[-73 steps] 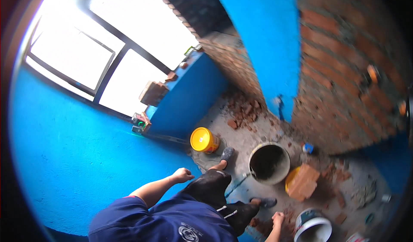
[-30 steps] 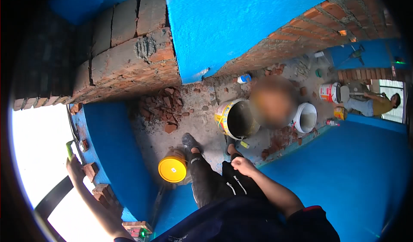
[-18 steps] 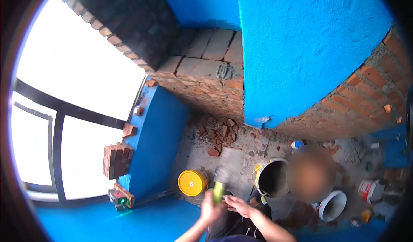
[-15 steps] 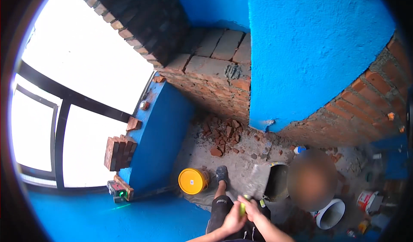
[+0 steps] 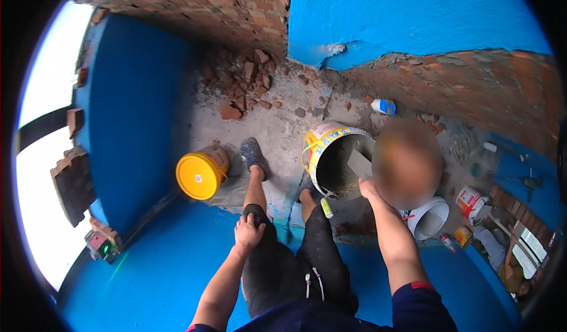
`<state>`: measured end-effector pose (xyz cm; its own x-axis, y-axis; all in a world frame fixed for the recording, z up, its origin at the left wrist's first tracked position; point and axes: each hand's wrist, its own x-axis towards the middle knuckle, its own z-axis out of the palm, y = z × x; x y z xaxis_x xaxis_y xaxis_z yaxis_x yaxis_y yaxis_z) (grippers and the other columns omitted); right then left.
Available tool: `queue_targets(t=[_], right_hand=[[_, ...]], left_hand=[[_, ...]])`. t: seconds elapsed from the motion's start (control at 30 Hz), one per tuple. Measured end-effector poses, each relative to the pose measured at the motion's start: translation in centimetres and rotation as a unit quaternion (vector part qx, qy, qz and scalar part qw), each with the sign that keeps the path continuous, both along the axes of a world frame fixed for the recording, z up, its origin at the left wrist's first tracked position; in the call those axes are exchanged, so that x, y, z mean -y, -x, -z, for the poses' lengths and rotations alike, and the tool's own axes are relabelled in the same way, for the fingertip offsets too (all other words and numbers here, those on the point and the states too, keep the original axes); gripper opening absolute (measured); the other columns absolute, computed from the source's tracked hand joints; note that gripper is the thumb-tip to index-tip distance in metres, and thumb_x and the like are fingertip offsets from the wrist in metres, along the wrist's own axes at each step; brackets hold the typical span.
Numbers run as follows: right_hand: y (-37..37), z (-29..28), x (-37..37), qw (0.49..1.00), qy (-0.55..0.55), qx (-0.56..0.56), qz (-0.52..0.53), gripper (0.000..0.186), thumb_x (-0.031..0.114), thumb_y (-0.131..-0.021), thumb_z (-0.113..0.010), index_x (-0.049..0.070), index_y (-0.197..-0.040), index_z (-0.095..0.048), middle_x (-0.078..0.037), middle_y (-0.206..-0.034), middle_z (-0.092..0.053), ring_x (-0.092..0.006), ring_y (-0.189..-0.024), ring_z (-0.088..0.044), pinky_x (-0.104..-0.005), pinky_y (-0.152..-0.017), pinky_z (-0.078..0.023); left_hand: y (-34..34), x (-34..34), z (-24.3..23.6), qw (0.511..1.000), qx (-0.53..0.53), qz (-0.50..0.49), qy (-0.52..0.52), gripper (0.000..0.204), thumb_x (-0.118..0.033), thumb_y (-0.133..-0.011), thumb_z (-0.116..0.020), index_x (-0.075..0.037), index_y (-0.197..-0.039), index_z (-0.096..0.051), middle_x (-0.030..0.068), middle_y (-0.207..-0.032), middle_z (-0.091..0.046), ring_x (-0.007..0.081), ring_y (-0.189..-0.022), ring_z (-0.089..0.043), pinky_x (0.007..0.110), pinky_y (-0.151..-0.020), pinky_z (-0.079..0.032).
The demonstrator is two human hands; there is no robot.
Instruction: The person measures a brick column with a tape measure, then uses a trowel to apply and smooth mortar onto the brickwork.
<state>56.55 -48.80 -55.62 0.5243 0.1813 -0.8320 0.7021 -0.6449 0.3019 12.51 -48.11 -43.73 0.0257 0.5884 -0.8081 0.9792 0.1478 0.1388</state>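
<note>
Head view, trowel (image 5: 359,164) at bucket (image 5: 322,136), grey mix (image 5: 338,171) inside

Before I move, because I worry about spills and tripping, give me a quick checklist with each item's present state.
1. Trowel gripped in the right hand: ok.
2. Trowel over the mouth of the open bucket: ok.
3. Load on the trowel: cannot tell.
4. Left hand resting on the left leg: ok.
5. Yellow lid on the other bucket: ok.
6. Floor free of brick rubble: not ok, pieces lie ahead of the left shoe.
</note>
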Motion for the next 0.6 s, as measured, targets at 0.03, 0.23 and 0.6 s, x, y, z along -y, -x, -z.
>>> queue_targets(t=[0.03, 0.23, 0.6], right_hand=[[0.7, 1.9, -1.1, 0.998, -0.010, 0.018, -0.051, 0.052, 0.045, -0.087, -0.040, 0.005, -0.117, -0.053, -0.015, -0.123, -0.050, -0.0294, -0.114, -0.047, -0.0408, -0.094, -0.038], [1.2, 10.3, -5.1, 0.982, 0.052, 0.068, -0.167, 0.034, 0.025, -0.088, -0.042, 0.004, -0.105, -0.063, -0.014, -0.112, -0.059, -0.0269, -0.102, -0.058, -0.0403, -0.085, -0.046], [3.7, 14.7, -4.7, 0.995, -0.093, -0.009, 0.029, 0.054, 0.049, -0.076, -0.047, 0.004, -0.099, -0.064, -0.019, -0.105, -0.060, -0.0361, -0.099, -0.055, -0.0415, -0.087, -0.043]], left_hand=[[-0.4, -0.6, 0.6, 0.999, -0.024, -0.009, -0.020, 0.058, -0.037, -0.074, -0.061, -0.005, -0.120, -0.046, 0.0201, -0.112, -0.048, 0.0363, -0.104, -0.047, 0.041, -0.090, -0.040], [-0.8, -4.8, 1.4, 0.995, -0.019, 0.025, -0.099, 0.050, -0.026, -0.068, -0.059, -0.002, -0.111, -0.050, 0.0198, -0.115, -0.048, 0.0357, -0.106, -0.045, 0.045, -0.091, -0.035], [0.8, -7.4, 2.6, 0.995, 0.033, -0.027, -0.091, 0.046, -0.015, -0.065, -0.060, 0.000, -0.107, -0.051, 0.0214, -0.113, -0.049, 0.0394, -0.102, -0.046, 0.045, -0.092, -0.035]])
